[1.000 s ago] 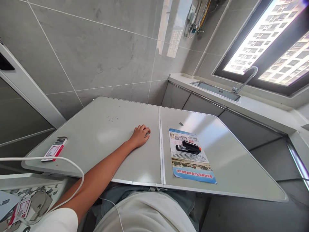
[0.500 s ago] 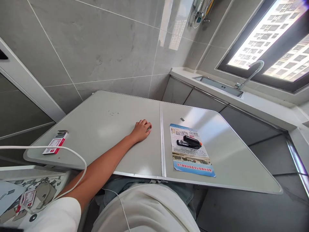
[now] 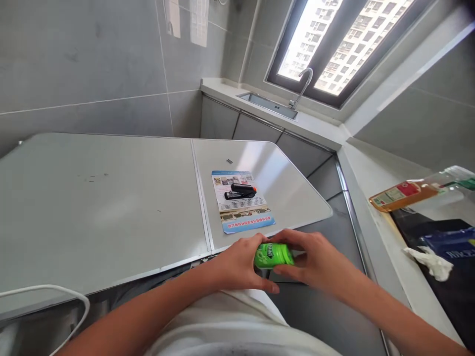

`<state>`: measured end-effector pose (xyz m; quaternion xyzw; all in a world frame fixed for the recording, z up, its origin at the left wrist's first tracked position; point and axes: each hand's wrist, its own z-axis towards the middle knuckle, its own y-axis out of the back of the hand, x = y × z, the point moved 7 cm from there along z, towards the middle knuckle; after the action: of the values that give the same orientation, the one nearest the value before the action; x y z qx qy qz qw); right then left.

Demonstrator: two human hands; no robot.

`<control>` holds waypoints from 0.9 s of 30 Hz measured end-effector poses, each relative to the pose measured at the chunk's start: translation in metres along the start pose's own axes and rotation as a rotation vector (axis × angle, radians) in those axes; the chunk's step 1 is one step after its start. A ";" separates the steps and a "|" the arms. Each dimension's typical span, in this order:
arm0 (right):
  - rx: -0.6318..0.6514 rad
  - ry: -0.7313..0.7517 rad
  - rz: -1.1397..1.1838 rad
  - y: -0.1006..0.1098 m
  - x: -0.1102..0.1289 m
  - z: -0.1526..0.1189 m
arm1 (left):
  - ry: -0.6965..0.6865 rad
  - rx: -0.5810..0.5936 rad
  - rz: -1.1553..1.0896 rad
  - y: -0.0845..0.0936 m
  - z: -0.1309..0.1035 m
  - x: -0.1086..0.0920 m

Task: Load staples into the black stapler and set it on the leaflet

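A small bright green plastic bottle (image 3: 273, 255) lies tilted on its side between my two hands, just off the front edge of the table. My left hand (image 3: 243, 264) is around its left end, with the thumb reaching out below it. At the other end, the fingers of my right hand (image 3: 302, 254) grip the bottle. Beyond my hands, a black stapler (image 3: 240, 191) rests on a printed leaflet (image 3: 243, 228) on the folding table. A short strip of staples (image 3: 229, 161) lies behind the leaflet.
The pale folding table (image 3: 141, 207) has a metal seam and a few loose staples on its left half. On the right counter (image 3: 374, 183) are an oil bottle (image 3: 408, 194), a blue packet (image 3: 451, 242) and crumpled tissue (image 3: 432, 262). A white cable (image 3: 55, 288) crosses the lower left.
My view has turned right. My left hand has left the tabletop and come to the table's front edge. My right hand and the green bottle have come into view.
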<state>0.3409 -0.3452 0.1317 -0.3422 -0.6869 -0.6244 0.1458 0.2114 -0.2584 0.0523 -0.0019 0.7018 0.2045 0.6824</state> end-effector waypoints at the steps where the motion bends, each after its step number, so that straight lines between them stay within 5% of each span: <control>1: 0.042 -0.017 0.029 -0.011 0.004 0.005 | 0.020 0.009 -0.055 -0.008 0.001 0.004; 5: 0.128 0.040 0.104 -0.032 0.019 0.004 | 0.026 0.019 -0.193 -0.017 0.003 0.011; 12: 0.047 0.052 0.097 -0.023 0.004 -0.009 | 0.069 0.019 -0.195 -0.023 0.001 0.017; 17: -0.268 0.222 -0.023 0.006 0.010 -0.014 | 0.078 -0.031 -0.157 -0.019 0.001 0.019; 21: -0.022 0.326 -0.145 -0.012 0.019 -0.022 | 0.105 -0.121 -0.077 -0.011 0.001 0.021; 27: 0.071 0.095 -0.142 -0.028 -0.006 -0.023 | 0.080 -0.141 0.028 -0.009 0.002 0.023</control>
<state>0.3221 -0.3687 0.1109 -0.2573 -0.7236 -0.6238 0.1454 0.2147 -0.2597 0.0274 -0.0486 0.7123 0.2627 0.6491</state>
